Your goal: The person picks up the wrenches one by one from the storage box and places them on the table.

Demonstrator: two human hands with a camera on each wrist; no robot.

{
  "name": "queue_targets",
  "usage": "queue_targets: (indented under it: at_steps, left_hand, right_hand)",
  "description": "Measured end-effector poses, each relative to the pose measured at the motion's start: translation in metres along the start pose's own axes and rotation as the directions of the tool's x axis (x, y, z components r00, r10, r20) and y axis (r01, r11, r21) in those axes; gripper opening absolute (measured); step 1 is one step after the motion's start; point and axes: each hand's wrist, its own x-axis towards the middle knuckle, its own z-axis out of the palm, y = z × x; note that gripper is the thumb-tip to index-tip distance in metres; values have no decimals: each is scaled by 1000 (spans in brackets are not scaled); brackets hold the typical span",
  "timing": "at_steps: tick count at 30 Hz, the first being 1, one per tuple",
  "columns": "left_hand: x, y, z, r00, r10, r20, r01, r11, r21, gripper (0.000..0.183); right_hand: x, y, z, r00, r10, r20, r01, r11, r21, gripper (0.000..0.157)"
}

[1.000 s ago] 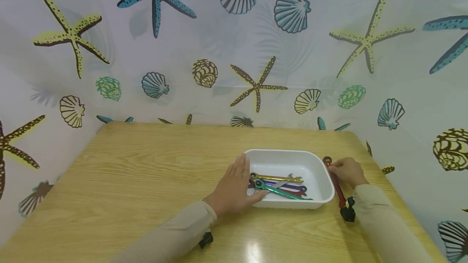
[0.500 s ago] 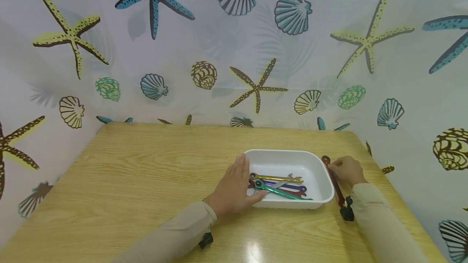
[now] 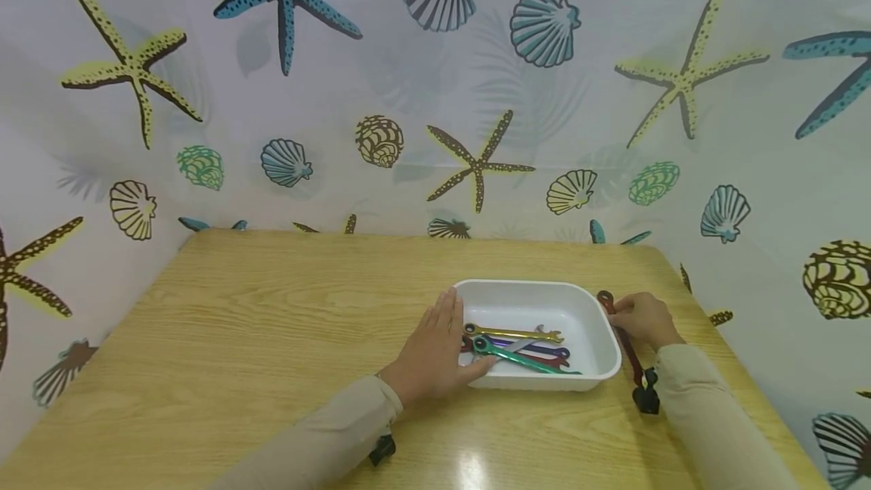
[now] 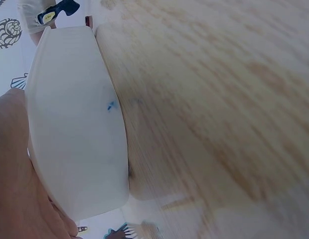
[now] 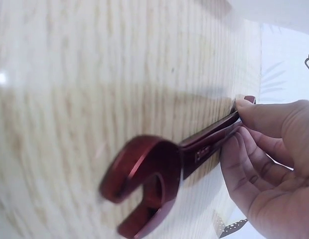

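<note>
On the right side of a yellow-brown wooden table [image 3: 272,308], a person's right hand [image 3: 646,317] pinches a shiny dark red metal wrench [image 5: 164,154]. The thumb and fingers are together on its handle, close to the far end. That end has a round ring, and the near end has a gap like a letter U. The wrench is just beside the right wall of a white plastic tub [image 3: 537,382] with round corners, outside it. I can't tell if the wrench touches the table all along.

The person's left hand [image 3: 429,358] lies against the left side of the tub. Its fingers are straight and close together, and the thumb sticks out apart from them, over the front rim.

Inside the tub is a little pile: a gold wrench [image 3: 515,333], a purple wrench [image 3: 544,350], a silver wrench [image 3: 522,342], a green wrench [image 3: 527,359] and another red wrench [image 3: 559,361]. The green one lies on top.

Both arms wear tan sleeves [image 3: 728,422]. Behind the table hangs a pale cloth [image 3: 422,82] with sea stars and shells on it.
</note>
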Motion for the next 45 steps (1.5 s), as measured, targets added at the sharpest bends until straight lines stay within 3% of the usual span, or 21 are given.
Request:
queue_targets:
  at_steps: [27,37,45]
  left_hand:
    - [-2,0,-2,1000,3,4,-4,1000,15,102]
    - [-2,-2,0,1000,23,4,-23,1000,6,83]
    - [-4,-3,-1,999,34,-8,-34,999,-14,82]
  right_hand:
    - [-7,1,2,1000,-12,-28,13,1000,12,38]
    - [-21,-8,-2,985,-109,-133,108,994,-16,38]
    - [-49,-30,-3,978,-164,-129,172,984,47,46]
